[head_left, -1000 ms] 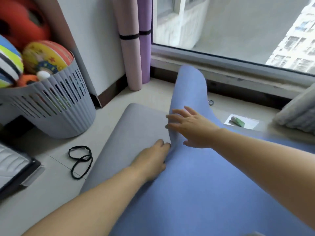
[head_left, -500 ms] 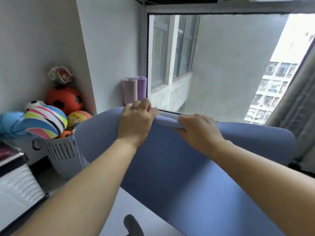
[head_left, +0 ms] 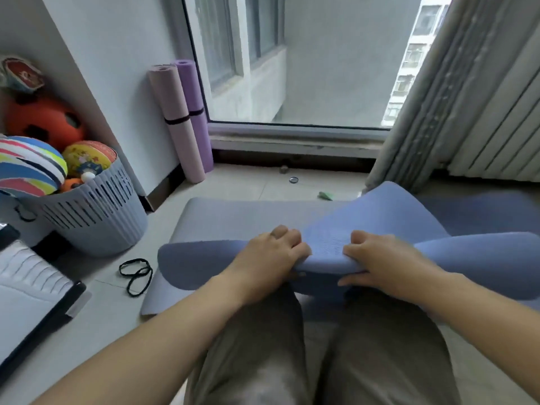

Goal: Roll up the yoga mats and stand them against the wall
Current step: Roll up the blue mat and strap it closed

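A blue yoga mat (head_left: pixel 380 217) is lifted over my knees, bent and folded across itself. My left hand (head_left: pixel 271 258) grips its near edge with curled fingers. My right hand (head_left: pixel 380 261) grips the same edge a little to the right, thumb under the mat. Beneath it a grey yoga mat (head_left: pixel 233 220) lies flat on the floor. Two rolled mats, a pink one (head_left: pixel 178 124) and a purple one (head_left: pixel 194 112), each with a black band, stand upright in the corner against the wall by the window.
A grey slatted basket (head_left: pixel 93 211) full of balls stands at the left. Black elastic bands (head_left: pixel 136 274) lie on the floor beside the grey mat. A curtain (head_left: pixel 438 92) and a radiator (head_left: pixel 502 127) are at the right. Small bits lie by the window sill (head_left: pixel 292 141).
The blue mat has come down from raised in front of the window to knee height. Both hands still grip its edge, now close together. The view has tilted down.
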